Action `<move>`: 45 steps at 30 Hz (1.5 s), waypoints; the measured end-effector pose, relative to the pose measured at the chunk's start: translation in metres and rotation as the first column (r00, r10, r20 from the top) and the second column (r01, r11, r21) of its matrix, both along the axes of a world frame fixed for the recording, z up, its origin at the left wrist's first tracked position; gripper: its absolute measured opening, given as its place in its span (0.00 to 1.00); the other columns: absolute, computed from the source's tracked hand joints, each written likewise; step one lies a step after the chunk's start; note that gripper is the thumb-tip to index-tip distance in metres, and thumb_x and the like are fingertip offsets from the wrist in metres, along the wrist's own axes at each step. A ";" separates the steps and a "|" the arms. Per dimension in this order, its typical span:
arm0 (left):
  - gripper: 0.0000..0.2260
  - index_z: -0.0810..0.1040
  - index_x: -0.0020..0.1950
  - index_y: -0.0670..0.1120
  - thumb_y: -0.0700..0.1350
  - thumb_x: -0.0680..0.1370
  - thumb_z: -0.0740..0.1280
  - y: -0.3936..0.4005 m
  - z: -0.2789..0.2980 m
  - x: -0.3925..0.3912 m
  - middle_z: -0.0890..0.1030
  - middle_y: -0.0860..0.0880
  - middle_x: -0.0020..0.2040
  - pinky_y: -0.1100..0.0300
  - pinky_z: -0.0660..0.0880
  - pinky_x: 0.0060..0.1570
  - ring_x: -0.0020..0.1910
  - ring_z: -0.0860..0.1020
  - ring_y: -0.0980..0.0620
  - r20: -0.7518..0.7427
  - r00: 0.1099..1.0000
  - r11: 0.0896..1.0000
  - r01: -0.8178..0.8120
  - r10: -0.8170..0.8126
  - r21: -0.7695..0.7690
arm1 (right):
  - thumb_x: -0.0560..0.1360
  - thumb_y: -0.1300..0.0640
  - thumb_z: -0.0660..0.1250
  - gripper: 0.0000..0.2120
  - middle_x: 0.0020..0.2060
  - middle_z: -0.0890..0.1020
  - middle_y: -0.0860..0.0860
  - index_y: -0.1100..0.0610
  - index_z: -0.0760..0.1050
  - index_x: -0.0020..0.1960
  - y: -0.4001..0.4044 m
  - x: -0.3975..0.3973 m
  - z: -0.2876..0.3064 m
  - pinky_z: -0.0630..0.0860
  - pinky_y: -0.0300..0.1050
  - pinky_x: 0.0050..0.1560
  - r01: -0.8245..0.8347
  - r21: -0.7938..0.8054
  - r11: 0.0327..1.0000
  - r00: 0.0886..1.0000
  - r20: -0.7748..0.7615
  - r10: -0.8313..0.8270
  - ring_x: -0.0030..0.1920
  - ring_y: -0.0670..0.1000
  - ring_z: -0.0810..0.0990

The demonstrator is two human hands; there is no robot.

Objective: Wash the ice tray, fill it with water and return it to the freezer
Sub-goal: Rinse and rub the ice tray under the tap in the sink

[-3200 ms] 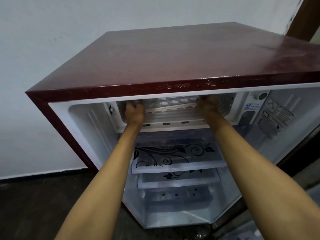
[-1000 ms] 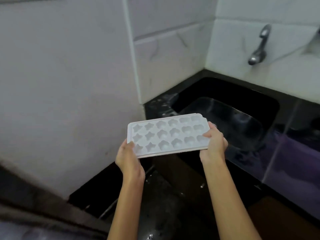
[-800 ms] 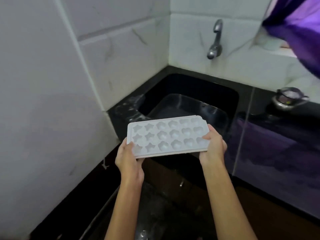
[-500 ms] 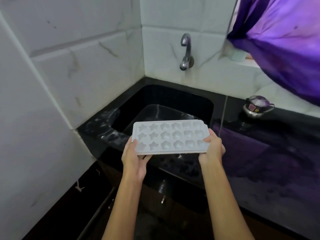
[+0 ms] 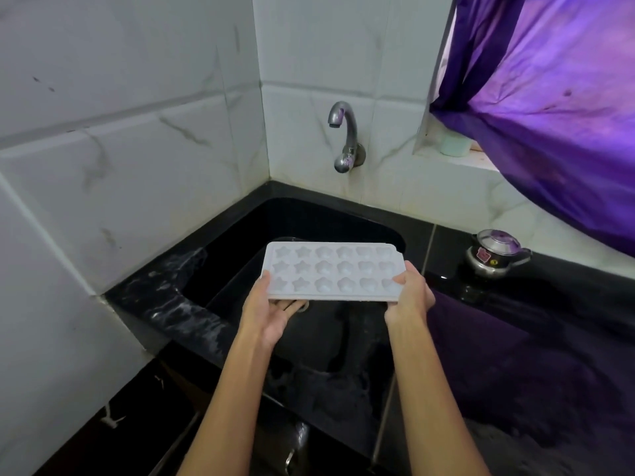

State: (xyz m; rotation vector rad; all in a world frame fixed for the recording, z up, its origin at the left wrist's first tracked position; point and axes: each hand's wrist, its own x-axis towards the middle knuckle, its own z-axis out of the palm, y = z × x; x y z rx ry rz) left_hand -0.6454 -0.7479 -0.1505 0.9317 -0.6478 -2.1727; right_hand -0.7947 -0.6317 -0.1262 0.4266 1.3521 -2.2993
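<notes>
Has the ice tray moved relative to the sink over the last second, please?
Yes. The ice tray, held by both hands, has moved in over the sink, toward the tap.

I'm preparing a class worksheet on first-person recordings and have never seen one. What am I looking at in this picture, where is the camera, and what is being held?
There is no machine here. The camera sits on a person's head and looks forward and down, so you see their two bare arms reaching out. The left hand supports a white ice tray from underneath, thumb on its edge; the right hand grips the other end. The tray has star and rounded moulds and is held roughly level over a black sink. A metal tap on the tiled wall shows no water running. On the black counter to the right stands a small steel pot, beneath a purple curtain.
</notes>
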 end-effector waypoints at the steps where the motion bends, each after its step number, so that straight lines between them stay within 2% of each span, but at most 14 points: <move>1: 0.15 0.71 0.65 0.42 0.49 0.82 0.58 -0.006 0.000 -0.006 0.79 0.40 0.57 0.43 0.75 0.51 0.53 0.79 0.42 0.001 1.000 1.000 -0.003 0.003 -0.003 | 0.65 0.72 0.61 0.22 0.50 0.83 0.54 0.61 0.79 0.56 -0.006 -0.008 -0.002 0.80 0.51 0.52 -0.015 0.027 1.000 1.000 -0.007 0.016 0.51 0.56 0.82; 8: 0.16 0.70 0.66 0.41 0.47 0.81 0.58 -0.058 -0.001 -0.042 0.79 0.38 0.58 0.45 0.77 0.45 0.54 0.79 0.39 -0.026 0.995 0.995 0.098 -0.098 -0.004 | 0.67 0.70 0.61 0.22 0.56 0.82 0.52 0.59 0.80 0.58 -0.054 -0.051 -0.004 0.75 0.47 0.57 -0.027 0.189 0.982 0.996 -0.076 0.042 0.57 0.54 0.79; 13: 0.17 0.71 0.65 0.43 0.51 0.81 0.58 -0.099 -0.005 -0.074 0.81 0.40 0.55 0.45 0.77 0.46 0.53 0.81 0.41 0.042 0.987 0.988 0.155 -0.155 -0.016 | 0.68 0.69 0.60 0.23 0.56 0.82 0.55 0.61 0.78 0.61 -0.087 -0.076 -0.008 0.75 0.54 0.62 0.022 0.242 0.970 0.993 -0.117 0.006 0.58 0.57 0.79; 15: 0.16 0.70 0.66 0.44 0.51 0.82 0.57 -0.115 -0.007 -0.089 0.81 0.41 0.54 0.45 0.77 0.45 0.52 0.81 0.42 0.051 0.988 0.988 0.150 -0.148 -0.028 | 0.70 0.67 0.60 0.20 0.58 0.81 0.58 0.63 0.77 0.61 -0.099 -0.085 -0.008 0.73 0.57 0.63 0.050 0.367 0.929 0.977 -0.210 0.030 0.59 0.60 0.77; 18: 0.16 0.70 0.66 0.45 0.51 0.82 0.55 -0.136 -0.009 -0.108 0.82 0.42 0.54 0.47 0.78 0.42 0.50 0.81 0.44 0.059 0.988 0.986 0.149 -0.145 -0.069 | 0.71 0.61 0.65 0.22 0.66 0.76 0.53 0.57 0.74 0.66 -0.122 -0.094 -0.003 0.65 0.53 0.68 0.272 0.693 0.667 0.806 -0.543 0.236 0.67 0.55 0.71; 19: 0.15 0.70 0.65 0.45 0.51 0.82 0.55 -0.143 -0.010 -0.114 0.82 0.43 0.53 0.47 0.78 0.40 0.50 0.81 0.44 0.056 0.988 0.986 0.151 -0.146 -0.075 | 0.72 0.61 0.66 0.23 0.67 0.74 0.53 0.57 0.72 0.67 -0.132 -0.099 0.000 0.62 0.51 0.69 0.359 0.683 0.636 0.721 -0.636 0.275 0.69 0.54 0.69; 21: 0.15 0.71 0.65 0.45 0.51 0.83 0.55 -0.154 -0.012 -0.124 0.82 0.43 0.53 0.48 0.78 0.39 0.50 0.81 0.44 0.053 0.989 0.987 0.145 -0.141 -0.066 | 0.75 0.60 0.65 0.22 0.67 0.73 0.53 0.58 0.71 0.68 -0.159 -0.108 0.014 0.61 0.47 0.69 0.333 0.625 0.706 0.629 -0.705 0.327 0.69 0.53 0.68; 25: 0.16 0.70 0.66 0.44 0.51 0.82 0.55 -0.171 -0.015 -0.140 0.81 0.41 0.56 0.49 0.79 0.38 0.52 0.81 0.43 0.047 0.989 0.988 0.141 -0.139 -0.055 | 0.77 0.56 0.64 0.21 0.64 0.75 0.52 0.59 0.69 0.69 -0.213 -0.129 0.044 0.68 0.45 0.66 -0.005 0.580 0.815 0.677 -0.597 0.429 0.66 0.52 0.71; 28: 0.13 0.72 0.63 0.47 0.50 0.82 0.55 -0.177 -0.013 -0.150 0.81 0.42 0.55 0.47 0.79 0.39 0.51 0.81 0.43 0.057 0.991 0.990 0.126 -0.123 -0.066 | 0.78 0.51 0.64 0.20 0.52 0.74 0.51 0.60 0.69 0.65 -0.247 -0.146 0.052 0.69 0.42 0.55 -0.197 0.531 0.824 0.797 -0.403 0.450 0.56 0.52 0.74; 30: 0.12 0.72 0.61 0.47 0.50 0.82 0.56 -0.180 -0.012 -0.156 0.81 0.43 0.53 0.46 0.78 0.41 0.50 0.81 0.43 0.060 0.991 0.990 0.119 -0.115 -0.069 | 0.78 0.50 0.65 0.19 0.49 0.75 0.52 0.60 0.69 0.63 -0.266 -0.158 0.048 0.72 0.43 0.57 -0.301 0.416 0.858 0.859 -0.271 0.433 0.54 0.52 0.75; 32: 0.12 0.73 0.61 0.47 0.50 0.83 0.56 -0.181 -0.011 -0.162 0.82 0.43 0.53 0.46 0.79 0.42 0.50 0.81 0.44 0.064 0.990 0.988 0.129 -0.124 -0.080 | 0.77 0.50 0.66 0.22 0.57 0.76 0.56 0.60 0.68 0.66 -0.280 -0.168 0.042 0.73 0.49 0.64 -0.364 0.234 0.901 0.900 -0.161 0.406 0.60 0.56 0.75; 34: 0.13 0.73 0.61 0.47 0.50 0.82 0.56 -0.182 -0.012 -0.166 0.82 0.43 0.53 0.46 0.79 0.42 0.50 0.82 0.44 0.060 0.989 0.986 0.141 -0.136 -0.088 | 0.77 0.53 0.67 0.26 0.64 0.73 0.58 0.61 0.65 0.70 -0.288 -0.177 0.038 0.75 0.50 0.63 -0.378 0.062 0.924 0.922 -0.060 0.381 0.60 0.56 0.76; 37: 0.12 0.73 0.60 0.48 0.50 0.82 0.56 -0.183 -0.011 -0.170 0.82 0.44 0.53 0.46 0.79 0.42 0.50 0.82 0.44 0.057 0.987 0.982 0.158 -0.153 -0.102 | 0.75 0.60 0.70 0.24 0.62 0.74 0.61 0.65 0.67 0.67 -0.291 -0.184 0.035 0.78 0.52 0.59 -0.318 -0.106 0.942 0.948 -0.006 0.320 0.58 0.59 0.78; 45: 0.13 0.73 0.62 0.46 0.50 0.83 0.55 -0.180 -0.010 -0.179 0.82 0.43 0.54 0.47 0.80 0.41 0.51 0.82 0.44 0.046 0.986 0.982 0.165 -0.161 -0.096 | 0.67 0.58 0.78 0.16 0.41 0.79 0.52 0.60 0.71 0.43 -0.296 -0.187 0.035 0.82 0.43 0.47 -0.265 0.116 0.957 0.962 -0.034 0.271 0.48 0.54 0.84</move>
